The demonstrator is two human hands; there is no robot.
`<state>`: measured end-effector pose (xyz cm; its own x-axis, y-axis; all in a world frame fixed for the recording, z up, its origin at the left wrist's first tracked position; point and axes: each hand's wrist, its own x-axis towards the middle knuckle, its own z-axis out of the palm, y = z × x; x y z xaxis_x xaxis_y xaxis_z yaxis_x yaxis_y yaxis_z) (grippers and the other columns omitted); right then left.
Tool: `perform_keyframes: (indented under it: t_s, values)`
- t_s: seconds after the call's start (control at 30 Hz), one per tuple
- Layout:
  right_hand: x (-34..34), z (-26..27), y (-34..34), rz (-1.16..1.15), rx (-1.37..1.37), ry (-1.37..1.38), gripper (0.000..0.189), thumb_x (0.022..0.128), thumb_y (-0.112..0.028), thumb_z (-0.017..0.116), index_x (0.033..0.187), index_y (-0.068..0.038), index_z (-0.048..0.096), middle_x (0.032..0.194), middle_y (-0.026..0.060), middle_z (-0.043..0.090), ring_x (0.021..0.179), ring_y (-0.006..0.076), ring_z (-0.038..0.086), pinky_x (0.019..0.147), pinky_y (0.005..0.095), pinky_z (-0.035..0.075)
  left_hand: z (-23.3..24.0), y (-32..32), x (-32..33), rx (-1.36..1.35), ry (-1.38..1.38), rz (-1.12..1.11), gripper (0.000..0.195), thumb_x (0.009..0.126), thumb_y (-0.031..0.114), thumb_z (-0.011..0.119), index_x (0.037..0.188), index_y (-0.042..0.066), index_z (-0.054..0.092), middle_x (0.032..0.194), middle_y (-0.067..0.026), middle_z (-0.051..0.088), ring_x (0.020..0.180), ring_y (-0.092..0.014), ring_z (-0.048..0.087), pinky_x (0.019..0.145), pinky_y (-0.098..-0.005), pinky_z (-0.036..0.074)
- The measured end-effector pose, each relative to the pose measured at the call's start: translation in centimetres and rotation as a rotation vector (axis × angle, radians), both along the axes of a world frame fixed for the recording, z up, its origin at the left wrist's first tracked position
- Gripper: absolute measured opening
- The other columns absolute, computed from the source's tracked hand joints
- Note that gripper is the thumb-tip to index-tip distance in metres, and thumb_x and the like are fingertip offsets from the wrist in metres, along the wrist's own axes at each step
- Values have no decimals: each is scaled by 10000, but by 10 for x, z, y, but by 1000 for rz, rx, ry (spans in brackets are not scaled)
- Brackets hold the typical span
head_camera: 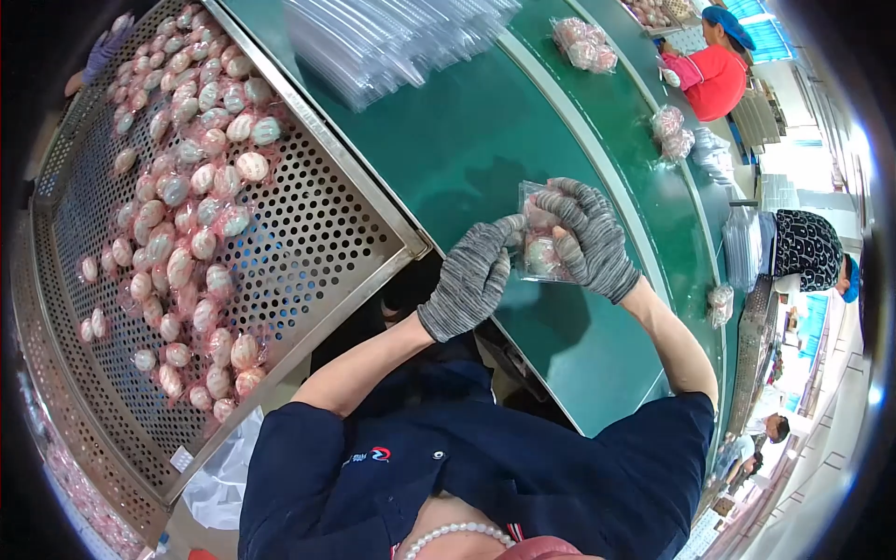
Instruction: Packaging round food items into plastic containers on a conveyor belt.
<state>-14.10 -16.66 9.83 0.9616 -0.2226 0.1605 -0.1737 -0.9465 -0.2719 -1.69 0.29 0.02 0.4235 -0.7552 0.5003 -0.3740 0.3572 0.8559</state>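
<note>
Above the green work surface, a clear plastic box [533, 269] is held with wrapped egg-shaped items [542, 252] inside it. My right hand [591, 234], in a grey knitted glove with bare fingertips, wraps over the box's right side and top. At its left edge, the fingertips of my left hand [472, 280], gloved alike, pinch the box. The fingers partly hide the contents. To the left, a perforated metal tray [336, 217] bears many loose egg-shaped items [203, 178] in clear film with red print.
A stack of clear plastic boxes [392, 42] lies at the back. Beyond a pale rail, a green conveyor belt [623, 91] carries filled packs [584, 45]. Co-workers stand across it, one in a red top [717, 80]. A purple-gloved hand [108, 52] reaches the tray's far left corner.
</note>
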Motion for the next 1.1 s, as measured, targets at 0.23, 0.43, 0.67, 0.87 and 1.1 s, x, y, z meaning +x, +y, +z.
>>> perform_keyframes:
  t_s: [0.23, 0.43, 0.67, 0.87, 1.1]
  values:
    - [3, -6, 1, 4, -33, -51, 394, 888, -394, 510, 1156, -147, 661, 1229, 193, 576, 1069, 386, 564, 946, 487, 428, 25, -18, 17, 379, 581, -159, 497, 927, 108, 607, 1368, 23, 394, 967, -71, 595, 849, -125, 604, 780, -294, 550]
    - [-2, -6, 1, 11, -55, -29, 424, 868, -389, 520, 1189, -145, 653, 1257, 187, 556, 1109, 372, 544, 968, 477, 413, 17, -44, 20, 550, 388, -153, 543, 820, 179, 683, 1281, 48, 428, 778, -72, 576, 693, -237, 605, 694, -382, 524]
    - [-2, -7, -1, 65, -44, -31, 418, 874, -339, 519, 1234, -156, 629, 1293, 162, 545, 1160, 349, 526, 1009, 469, 383, 16, -53, 30, 643, 672, -313, 421, 858, 58, 628, 1234, 59, 437, 794, -21, 549, 600, -96, 563, 514, -270, 529]
    - [-7, -11, -2, 48, -40, -33, 416, 870, -317, 526, 1252, -184, 625, 1307, 145, 544, 1173, 340, 519, 1028, 461, 365, 26, -53, 26, 626, 644, -352, 365, 881, 59, 614, 1207, 69, 452, 816, -29, 550, 564, -91, 547, 478, -262, 511]
    - [3, -9, 13, -111, -77, -11, 426, 941, -363, 465, 1304, -161, 558, 1270, 198, 560, 1173, 375, 529, 999, 457, 419, 10, -68, 39, 435, 433, -254, 385, 856, 143, 711, 1180, 7, 553, 858, -56, 592, 661, -109, 568, 575, -257, 509]
